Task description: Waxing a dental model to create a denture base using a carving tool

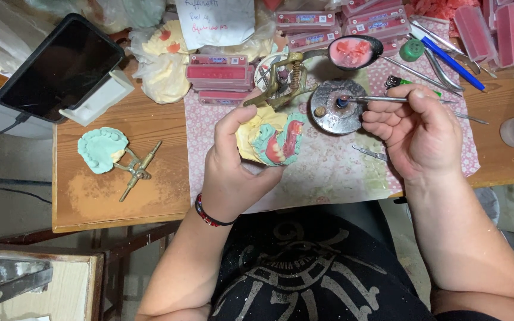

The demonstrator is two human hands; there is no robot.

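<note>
Two hands work over a patterned mat [334, 172] on the wooden tabletop [120, 196]. Left hand [233, 160] is curled around a dental cast [269, 139], yellow plaster with green and red wax parts, thumb on its left side and fingers under it; the cast is held just above the mat, near the tabletop's front edge. Right hand [414, 128] is closed on a thin metal tool [388, 99], pinched between thumb and fingers, its tip reaching left onto a round metal burner [335, 107] that stands just beside the cast.

Behind the cast sits a brass articulator [281, 80], and past the burner a spoon [349, 52] holding pink wax. Flat pink boxes [218, 74] are stacked at the mat's back edge, more of them to the right. A blue pen [447, 56] and several steel instruments lie near the right hand. Well to the left, on bare wood, a green cast [102, 148] rests touching a second small brass frame [138, 169], and a dark tablet [60, 65] leans on a white stand [99, 98].
</note>
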